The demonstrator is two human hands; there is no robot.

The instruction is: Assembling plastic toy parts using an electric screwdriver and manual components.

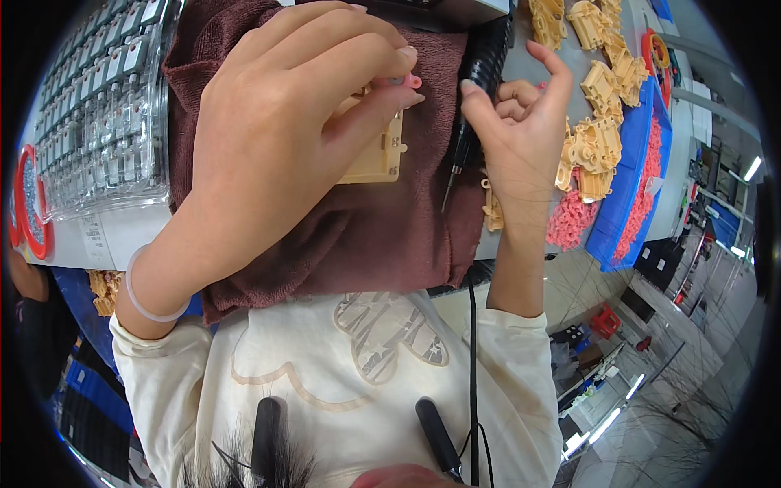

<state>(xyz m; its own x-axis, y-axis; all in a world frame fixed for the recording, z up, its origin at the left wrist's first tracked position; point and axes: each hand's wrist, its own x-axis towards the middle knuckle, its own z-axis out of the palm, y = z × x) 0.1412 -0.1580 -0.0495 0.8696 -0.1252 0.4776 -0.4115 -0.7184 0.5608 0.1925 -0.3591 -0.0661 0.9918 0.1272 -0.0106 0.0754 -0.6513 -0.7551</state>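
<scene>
We wear a cream long-sleeved top (366,382), its sleeves pushed up toward the elbows, with a pale patterned shape and a tan curved outline printed on the front. A thin translucent bracelet (142,293) circles our left wrist.
</scene>
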